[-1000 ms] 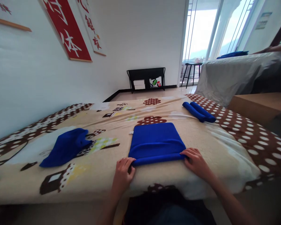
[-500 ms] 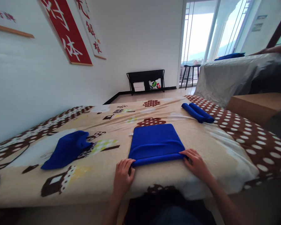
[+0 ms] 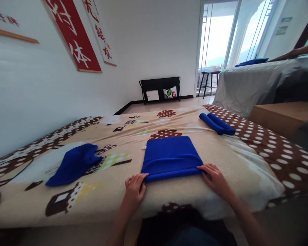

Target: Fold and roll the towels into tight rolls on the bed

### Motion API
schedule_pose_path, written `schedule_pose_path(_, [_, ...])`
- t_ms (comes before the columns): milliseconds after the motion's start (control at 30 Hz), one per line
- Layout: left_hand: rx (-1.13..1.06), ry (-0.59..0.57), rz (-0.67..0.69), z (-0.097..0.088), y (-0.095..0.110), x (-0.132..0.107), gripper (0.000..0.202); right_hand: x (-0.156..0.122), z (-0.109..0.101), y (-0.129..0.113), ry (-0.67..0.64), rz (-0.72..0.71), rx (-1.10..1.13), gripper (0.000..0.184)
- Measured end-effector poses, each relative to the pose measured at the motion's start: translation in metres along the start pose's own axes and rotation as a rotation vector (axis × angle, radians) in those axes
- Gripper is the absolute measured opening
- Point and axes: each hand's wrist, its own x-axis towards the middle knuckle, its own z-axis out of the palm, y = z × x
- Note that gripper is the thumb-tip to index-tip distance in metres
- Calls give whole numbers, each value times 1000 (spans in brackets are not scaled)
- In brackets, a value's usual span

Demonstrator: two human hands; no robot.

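Observation:
A blue cloth point(image 3: 170, 153) lies flat on the patterned blanket in front of me, its near edge rolled into a narrow band and a small white tag at its far left. My left hand point(image 3: 135, 187) pinches the left end of the rolled edge between thumb and fingers. At the right end, my right hand point(image 3: 213, 178) grips the same edge with its fingertips. Off to the left lies a crumpled blue cloth point(image 3: 73, 164). Two rolled blue cloths point(image 3: 217, 123) rest side by side at the far right of the blanket.
The beige blanket point(image 3: 113, 201) has brown polka-dot borders. Beyond it, a black rack point(image 3: 159, 89) stands by the wall. At the right are a cardboard box point(image 3: 284, 114), a plastic-covered table point(image 3: 243, 82) with blue cloth point(image 3: 251, 62), and another person's arm point(image 3: 297, 53).
My hands stay at the two ends of the cloth's rolled edge, nearly still. The other person's arm at the upper right has come further into view, over the covered table.

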Motion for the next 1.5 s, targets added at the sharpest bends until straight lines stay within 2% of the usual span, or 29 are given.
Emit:
schedule_pose_path(133, [37, -7, 43, -10, -11, -1, 34, 2, -10, -1, -42, -21, 8, 31])
schedule_pose_path(267, [-21, -3, 92, -27, -17, -5, 29, 0, -25, -10, -109, -39, 37, 33])
schedule_pose_path(367, [-101, -112, 84, -39, -17, -7, 29, 0, -30, -17, -140, 3, 43, 37])
schedule_pose_path(433, [-99, -184, 52, -39, -14, -6, 32, 3, -25, -20, -136, 56, 8, 35])
schedule_pose_path(500, [-7, -138, -37, -29, -4, -3, 33, 8, -16, -26, -67, 121, -107, 29])
schedule_pose_path(600, [174, 107, -182, -5, 28, 5, 33, 18, 3, -47, 124, 191, -311, 29])
schedule_pose_path(667, [164, 162, -77, 11, 56, 12, 38, 22, 17, -69, 140, 106, -308, 35])
schedule_pose_path(733, [80, 73, 137, 23, 78, 19, 43, 25, 27, -90, 22, -48, -227, 38])
schedule_pose_path(800, [44, -37, 222, 27, 85, 23, 42, 25, 31, -98, -104, -125, -185, 41])
schedule_pose_path(867, [73, -80, 130, 23, 73, 23, 41, 23, 26, -87, -142, -66, -218, 47])
schedule_pose_path(933, [105, -88, 8, 15, 48, 19, 41, 19, 14, -63, -122, 36, -281, 48])
schedule_pose_path(1033, [132, -99, -31, 3, 23, 15, 38, 17, 0, -38, -67, 112, -351, 46])
schedule_pose_path(1067, [138, -98, -17, 1, 24, 16, 37, 18, -2, -39, -52, 109, -356, 45])
schedule_pose_path(1133, [126, -106, 32, 1, 39, 24, 38, 25, 3, -53, -54, 63, -319, 42])
schedule_pose_path(1233, [24, -229, 163, 7, 74, 45, 45, 42, 19, -89, -188, -65, -202, 45])
schedule_pose_path(1300, [-17, -319, 192, 11, 84, 55, 44, 50, 25, -99, -277, -83, -171, 51])
schedule_pose_path(1367, [3, -346, 119, 13, 73, 57, 47, 53, 22, -88, -302, -3, -203, 55])
schedule_pose_path(1500, [133, -267, -119, 3, 24, 41, 49, 43, -3, -38, -252, 179, -325, 55])
